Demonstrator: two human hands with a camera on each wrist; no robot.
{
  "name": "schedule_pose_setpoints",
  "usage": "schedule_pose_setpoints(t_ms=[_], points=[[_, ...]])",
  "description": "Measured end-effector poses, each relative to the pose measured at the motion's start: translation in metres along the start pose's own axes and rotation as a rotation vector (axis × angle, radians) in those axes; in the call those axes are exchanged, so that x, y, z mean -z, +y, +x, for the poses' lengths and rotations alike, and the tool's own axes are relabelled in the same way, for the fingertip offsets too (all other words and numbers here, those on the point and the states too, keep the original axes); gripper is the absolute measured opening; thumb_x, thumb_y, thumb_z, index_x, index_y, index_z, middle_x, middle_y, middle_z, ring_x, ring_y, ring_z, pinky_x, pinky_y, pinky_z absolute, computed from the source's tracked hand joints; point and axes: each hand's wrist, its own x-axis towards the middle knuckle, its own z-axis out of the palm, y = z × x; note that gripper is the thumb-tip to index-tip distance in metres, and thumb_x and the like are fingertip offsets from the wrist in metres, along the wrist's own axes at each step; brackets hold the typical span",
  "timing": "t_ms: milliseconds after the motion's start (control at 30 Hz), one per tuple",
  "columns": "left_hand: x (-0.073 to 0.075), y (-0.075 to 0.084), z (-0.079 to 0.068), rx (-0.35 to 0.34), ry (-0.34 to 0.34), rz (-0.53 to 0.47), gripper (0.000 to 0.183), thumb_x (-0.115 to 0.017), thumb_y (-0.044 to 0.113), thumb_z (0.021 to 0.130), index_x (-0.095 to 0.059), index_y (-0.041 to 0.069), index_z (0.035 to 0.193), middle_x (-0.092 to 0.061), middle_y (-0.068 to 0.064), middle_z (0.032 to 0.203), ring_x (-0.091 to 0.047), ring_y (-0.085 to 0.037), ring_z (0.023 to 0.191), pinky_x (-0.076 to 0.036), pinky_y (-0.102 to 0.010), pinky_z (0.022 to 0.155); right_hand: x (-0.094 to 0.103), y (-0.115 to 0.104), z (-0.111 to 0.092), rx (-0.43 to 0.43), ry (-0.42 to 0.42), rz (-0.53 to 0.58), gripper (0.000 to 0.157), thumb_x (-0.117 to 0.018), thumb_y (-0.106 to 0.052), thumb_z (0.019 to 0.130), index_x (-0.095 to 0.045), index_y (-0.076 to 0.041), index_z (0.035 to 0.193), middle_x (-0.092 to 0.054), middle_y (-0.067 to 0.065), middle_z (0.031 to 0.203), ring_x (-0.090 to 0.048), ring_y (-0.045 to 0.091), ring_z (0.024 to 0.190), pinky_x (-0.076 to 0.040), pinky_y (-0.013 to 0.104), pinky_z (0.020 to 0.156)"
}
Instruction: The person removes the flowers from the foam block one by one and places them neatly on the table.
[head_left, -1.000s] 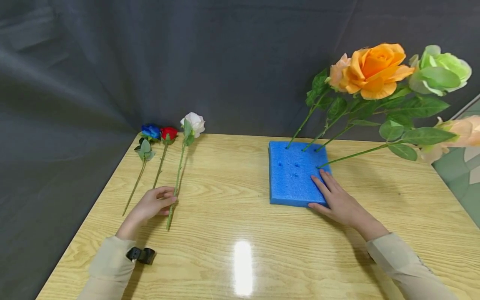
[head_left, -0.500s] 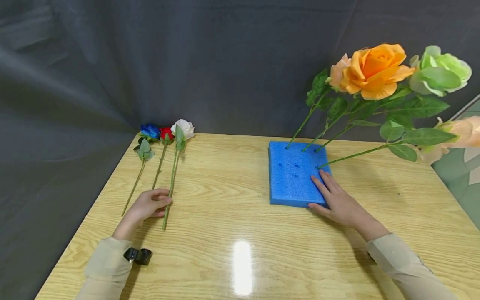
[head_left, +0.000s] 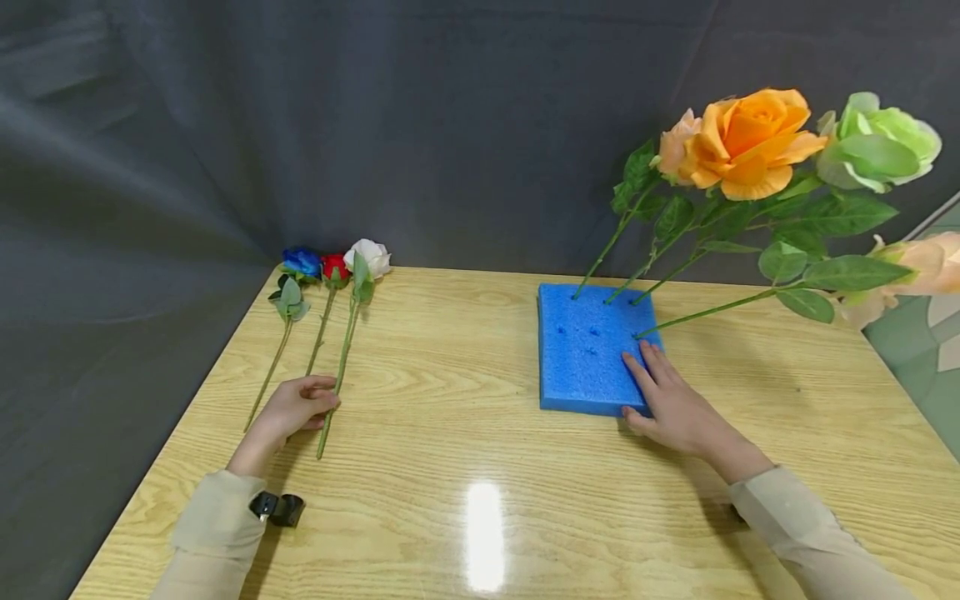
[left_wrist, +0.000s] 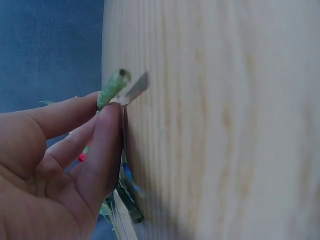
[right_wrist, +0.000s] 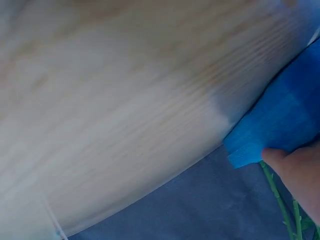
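My left hand (head_left: 294,408) pinches the lower stem of a white rose (head_left: 367,258) at the left of the table. In the left wrist view the cut end of the green stem (left_wrist: 113,90) pokes out between thumb and finger, close to the wood. A red rose (head_left: 334,268) and a blue rose (head_left: 302,262) lie just left of it. Fairly straight fingers of my right hand (head_left: 678,408) rest on the near right corner of a blue foam block (head_left: 570,379). The right wrist view shows the thumb touching the foam's side (right_wrist: 280,115).
Several tall stems stand in the block and lean right, bearing an orange rose (head_left: 750,146), a green rose (head_left: 877,146) and peach roses (head_left: 926,262). A few small holes show in the foam. A dark curtain (head_left: 450,133) hangs behind the wooden table (head_left: 450,375).
My left hand has shifted left with the white rose, whose bloom now lies beside the red one. Its stem end has swung left. The right hand has barely moved on the foam.
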Motion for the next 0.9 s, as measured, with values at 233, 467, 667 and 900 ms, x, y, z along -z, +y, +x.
schedule_pose_setpoints(t_ms=[233,467,667,900], points=[[0.000,0.001,0.000,-0.001,0.020,0.009,0.052,-0.056,0.006,0.095,-0.037,-0.011,0.141,-0.049,-0.034,0.129,-0.065,-0.016,0.093,-0.059,-0.032,0.077,-0.001,-0.004,0.001,-0.030,0.005,0.002,0.079,-0.057,-0.033,0.089,-0.020,-0.002,0.151,-0.007,0.034,0.155,-0.011,0.052,0.143,-0.023,0.067,0.111],[0.000,0.004,0.001,0.005,0.028,-0.013,0.050,-0.057,0.006,0.095,-0.039,-0.010,0.139,-0.051,-0.033,0.128,-0.064,-0.011,0.090,-0.058,-0.029,0.075,-0.001,-0.006,0.002,-0.039,0.011,0.018,0.074,-0.054,-0.032,0.088,-0.025,-0.004,0.151,-0.007,0.035,0.155,-0.010,0.053,0.142,-0.021,0.068,0.111],[-0.001,0.009,0.003,-0.030,0.058,-0.039,0.051,-0.055,0.008,0.096,-0.037,-0.009,0.141,-0.050,-0.033,0.130,-0.061,-0.004,0.086,-0.056,-0.023,0.071,-0.003,-0.004,0.002,-0.041,0.030,0.015,0.073,-0.054,-0.030,0.087,-0.028,-0.003,0.150,-0.009,0.035,0.154,-0.012,0.053,0.142,-0.020,0.067,0.112],[-0.010,0.024,0.004,-0.091,0.093,-0.031,0.048,-0.052,0.009,0.097,-0.038,-0.005,0.142,-0.052,-0.030,0.129,-0.063,-0.017,0.094,-0.056,-0.023,0.075,-0.003,-0.004,0.001,-0.036,0.038,0.012,0.071,-0.054,-0.028,0.087,-0.029,-0.002,0.149,-0.009,0.035,0.154,-0.013,0.053,0.142,-0.020,0.067,0.112]])
